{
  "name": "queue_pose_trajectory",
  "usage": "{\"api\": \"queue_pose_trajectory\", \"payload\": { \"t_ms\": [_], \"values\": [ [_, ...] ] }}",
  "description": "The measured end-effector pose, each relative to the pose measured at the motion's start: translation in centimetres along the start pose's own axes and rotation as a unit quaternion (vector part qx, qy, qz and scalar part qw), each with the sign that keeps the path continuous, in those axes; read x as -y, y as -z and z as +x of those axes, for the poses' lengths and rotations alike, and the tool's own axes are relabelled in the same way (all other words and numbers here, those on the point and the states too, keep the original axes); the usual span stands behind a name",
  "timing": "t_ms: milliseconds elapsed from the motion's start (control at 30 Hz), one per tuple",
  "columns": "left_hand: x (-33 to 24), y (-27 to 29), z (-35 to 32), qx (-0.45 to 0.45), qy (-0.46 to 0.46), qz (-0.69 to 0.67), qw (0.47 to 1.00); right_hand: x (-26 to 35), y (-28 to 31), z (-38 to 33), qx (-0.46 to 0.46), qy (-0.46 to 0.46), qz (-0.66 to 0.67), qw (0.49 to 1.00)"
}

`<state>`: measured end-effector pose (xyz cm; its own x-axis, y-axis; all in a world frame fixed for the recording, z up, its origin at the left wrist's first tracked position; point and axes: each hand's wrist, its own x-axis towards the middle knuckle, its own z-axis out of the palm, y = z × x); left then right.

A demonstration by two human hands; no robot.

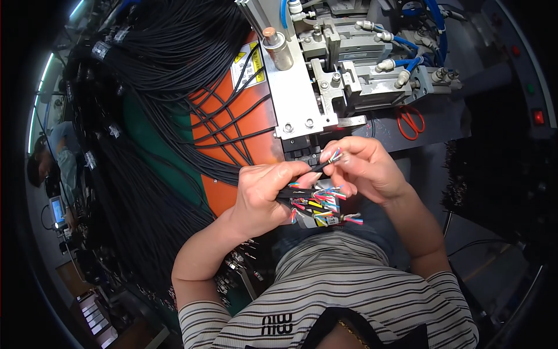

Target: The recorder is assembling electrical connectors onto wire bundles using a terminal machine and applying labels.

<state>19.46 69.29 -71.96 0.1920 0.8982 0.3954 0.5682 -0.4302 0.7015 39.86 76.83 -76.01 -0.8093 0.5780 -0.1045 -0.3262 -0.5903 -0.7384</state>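
My left hand point(261, 195) is closed around a bundle of black cables point(293, 193), whose stripped ends fan out to the right in red, blue, white and yellow wires point(328, 203). One black cable point(318, 167) stands apart from the bundle, running from the left thumb toward my right hand point(366, 168). The right fingers pinch the thin coloured wires point(335, 156) at its end. Both hands are just in front of the metal machine's near edge. The left fingers behind the bundle are partly hidden.
A metal fixture point(296, 87) with pneumatic cylinders and blue hoses point(407, 43) stands ahead. Long black cables point(168, 52) lie in heaps over an orange surface point(256, 150) at left. Red-handled scissors point(411, 122) rest right of the machine. Another person point(61, 151) is at far left.
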Motion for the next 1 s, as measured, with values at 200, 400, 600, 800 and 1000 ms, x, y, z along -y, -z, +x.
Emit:
{"api": "queue_pose_trajectory", "payload": {
  "t_ms": [200,400,600,800,1000],
  "values": [
    [0.1,0.2,1.0,0.035,-0.008,-0.004,0.999,1.7,0.6,0.1,0.022,-0.022,0.013,0.999],
    [-3.9,-1.9,6.0,0.067,-0.025,0.059,0.996,5.9,0.7,-1.7,-0.049,0.087,-0.096,0.99],
    [-14.6,-5.5,15.7,0.092,-0.063,0.204,0.973,19.3,2.3,-8.1,-0.036,0.017,-0.085,0.996],
    [-27.7,-5.9,23.9,0.067,-0.063,0.105,0.99,42.9,1.2,-20.7,-0.199,0.424,-0.686,0.557],
    [-36.1,0.1,25.0,0.033,-0.079,0.1,0.991,64.3,-7.7,-30.1,-0.301,0.316,-0.896,0.081]
  ]
}}
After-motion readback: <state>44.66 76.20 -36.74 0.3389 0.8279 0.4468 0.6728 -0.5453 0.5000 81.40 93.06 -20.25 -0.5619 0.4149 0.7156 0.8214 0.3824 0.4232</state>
